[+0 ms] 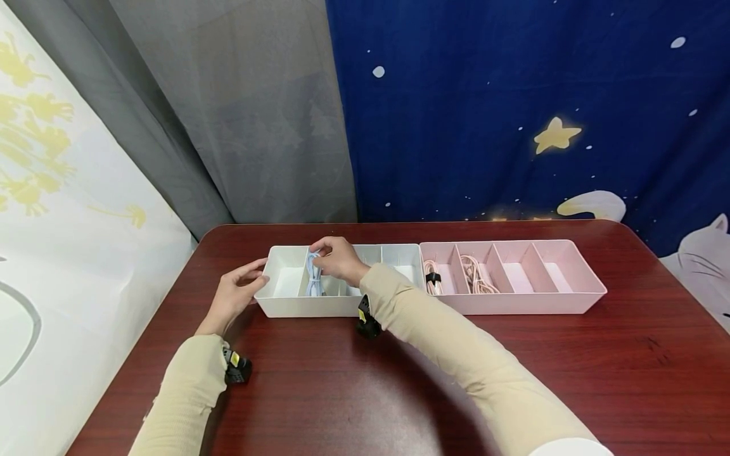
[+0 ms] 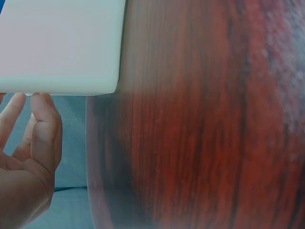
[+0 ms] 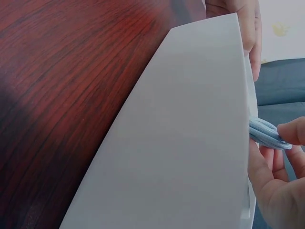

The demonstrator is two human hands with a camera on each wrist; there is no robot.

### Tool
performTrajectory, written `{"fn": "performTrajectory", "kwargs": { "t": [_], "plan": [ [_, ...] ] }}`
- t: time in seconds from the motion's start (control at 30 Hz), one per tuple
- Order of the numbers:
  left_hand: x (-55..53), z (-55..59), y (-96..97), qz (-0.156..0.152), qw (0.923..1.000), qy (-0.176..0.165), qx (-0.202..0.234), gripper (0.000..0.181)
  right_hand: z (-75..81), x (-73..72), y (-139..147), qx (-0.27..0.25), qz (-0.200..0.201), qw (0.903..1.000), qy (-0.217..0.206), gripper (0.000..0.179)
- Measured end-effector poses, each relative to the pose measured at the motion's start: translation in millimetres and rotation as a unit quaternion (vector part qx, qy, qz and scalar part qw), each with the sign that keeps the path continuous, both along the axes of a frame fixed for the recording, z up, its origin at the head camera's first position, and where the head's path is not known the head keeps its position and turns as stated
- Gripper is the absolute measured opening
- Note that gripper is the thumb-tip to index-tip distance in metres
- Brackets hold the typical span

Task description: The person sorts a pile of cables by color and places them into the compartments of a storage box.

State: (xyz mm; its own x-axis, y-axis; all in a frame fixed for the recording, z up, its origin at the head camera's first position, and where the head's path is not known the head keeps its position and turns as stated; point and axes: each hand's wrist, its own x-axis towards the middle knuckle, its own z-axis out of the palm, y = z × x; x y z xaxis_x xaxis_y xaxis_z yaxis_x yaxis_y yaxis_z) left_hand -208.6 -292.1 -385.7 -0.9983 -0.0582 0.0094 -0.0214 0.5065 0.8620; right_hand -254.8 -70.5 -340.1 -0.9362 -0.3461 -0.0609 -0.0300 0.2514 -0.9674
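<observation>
A white divided box stands on the table, and my left hand touches its left end with extended fingers. In the left wrist view the fingertips of that hand meet the edge of the box. My right hand reaches over the box and pinches a coiled light-blue cable, which sits upright in the second compartment from the left. The right wrist view has the cable between thumb and fingers, its lower part hidden behind the box wall.
End to end with the white box, on its right, is a pink divided box. Its two left compartments hold a pink cable with a black strap and another coiled pink cable. Curtains hang behind the reddish-brown table.
</observation>
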Motion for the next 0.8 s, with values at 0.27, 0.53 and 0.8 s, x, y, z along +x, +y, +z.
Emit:
{"fn": "performTrajectory", "kwargs": {
  "t": [0.27,0.53,0.8],
  "plan": [
    [-0.2,-0.7,-0.7,-0.003,1.0000,-0.001,0.004,0.049,-1.6,2.2,-2.1,0.018,0.002,0.9998,0.006,0.022],
    [0.0,-1.0,-1.2,-0.003,1.0000,-0.001,0.004,0.049,-3.8,3.2,-5.5,0.040,0.006,0.9989,0.021,0.023],
    [0.0,-0.9,-1.0,-0.002,1.0000,-0.002,0.004,0.049,-5.5,4.6,-6.5,0.056,0.009,0.9979,0.032,0.023]
  ]
}}
